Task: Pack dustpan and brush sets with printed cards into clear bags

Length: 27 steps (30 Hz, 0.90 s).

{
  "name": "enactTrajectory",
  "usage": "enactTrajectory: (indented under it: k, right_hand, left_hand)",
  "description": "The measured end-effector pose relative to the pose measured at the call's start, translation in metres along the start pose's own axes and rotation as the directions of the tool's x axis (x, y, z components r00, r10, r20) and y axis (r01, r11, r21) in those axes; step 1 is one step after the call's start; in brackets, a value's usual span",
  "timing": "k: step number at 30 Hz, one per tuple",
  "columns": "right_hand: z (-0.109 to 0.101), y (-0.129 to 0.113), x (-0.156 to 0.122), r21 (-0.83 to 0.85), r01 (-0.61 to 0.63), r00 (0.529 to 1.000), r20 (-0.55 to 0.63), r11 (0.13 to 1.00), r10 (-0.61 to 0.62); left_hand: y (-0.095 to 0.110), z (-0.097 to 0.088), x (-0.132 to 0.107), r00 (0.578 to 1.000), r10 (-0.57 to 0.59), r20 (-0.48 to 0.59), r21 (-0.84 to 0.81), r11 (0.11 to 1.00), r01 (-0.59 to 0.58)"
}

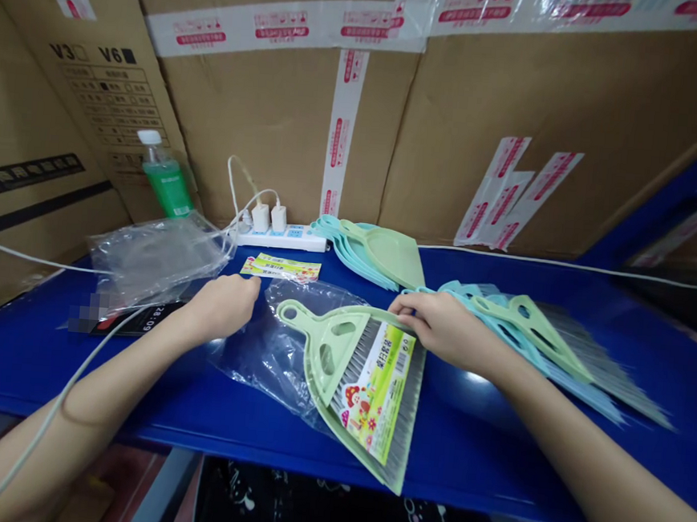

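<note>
A pale green brush and dustpan set [356, 378] with a printed label card lies on the blue table [491, 441], partly over a clear plastic bag [269, 351]. My right hand [440, 328] grips the set's top edge, fingers curled over it. My left hand [224, 306] is closed near the bag's upper left edge, its fingertips by a loose label card [280, 268]; what it pinches is hidden.
A stack of green and blue dustpans [373, 255] lies behind, a pile of small brushes [547, 349] at right. A pile of clear bags [156, 258], a green bottle [165, 178], a power strip [278, 235] and cardboard boxes [484, 143] line the back.
</note>
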State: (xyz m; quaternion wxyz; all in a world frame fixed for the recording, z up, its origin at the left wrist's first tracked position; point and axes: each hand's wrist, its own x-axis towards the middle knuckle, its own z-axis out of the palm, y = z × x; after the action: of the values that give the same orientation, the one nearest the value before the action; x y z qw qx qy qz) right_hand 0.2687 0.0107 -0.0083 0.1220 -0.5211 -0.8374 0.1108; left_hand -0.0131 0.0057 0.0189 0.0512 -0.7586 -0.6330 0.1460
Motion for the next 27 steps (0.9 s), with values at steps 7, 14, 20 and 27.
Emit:
enactTrajectory:
  k: [7, 14, 20, 27]
  right_hand:
    - [-0.001, -0.005, -0.001, 0.012, -0.016, 1.000, 0.014, 1.000, 0.016]
    - [0.001, -0.007, -0.001, 0.016, -0.002, 1.000, -0.002, 1.000, 0.002]
    - [0.003, -0.008, -0.001, 0.053, 0.007, 1.000, 0.016, 0.999, -0.008]
    - [0.005, -0.001, -0.001, 0.106, 0.085, 0.995, 0.044, 0.991, -0.090]
  left_hand:
    - [0.006, 0.002, -0.001, 0.995, 0.101, 0.010, -0.272, 0.958, -0.095]
    - [0.005, 0.011, 0.001, 0.982, 0.189, -0.018, -0.534, 0.828, -0.169]
    - [0.006, 0.010, 0.001, 0.980, 0.197, -0.001, -0.620, 0.769, -0.155]
    - [0.004, 0.008, 0.000, 0.967, 0.253, -0.019, -0.618, 0.757, -0.210]
